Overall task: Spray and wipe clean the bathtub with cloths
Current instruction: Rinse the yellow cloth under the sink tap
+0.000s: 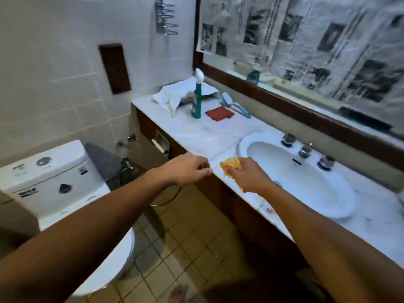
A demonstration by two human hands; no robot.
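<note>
My right hand (249, 178) grips a crumpled orange cloth (231, 166) over the front edge of the marble counter (196, 132), just left of the sink. My left hand (188, 169) hovers beside it with fingers loosely curled and nothing in it. At the far end of the counter stands a green spray bottle (196, 99) with a white nozzle. A red cloth (219, 113) lies flat to its right, and a white cloth (175, 95) is heaped behind it. The bathtub is out of view.
A white oval sink (295, 178) with chrome taps (305, 149) is set in the counter. A blue scrub brush (234, 104) lies by the mirror (306, 44), which is covered with newspaper. A white toilet (54, 182) stands at the left over a tiled floor (185, 248).
</note>
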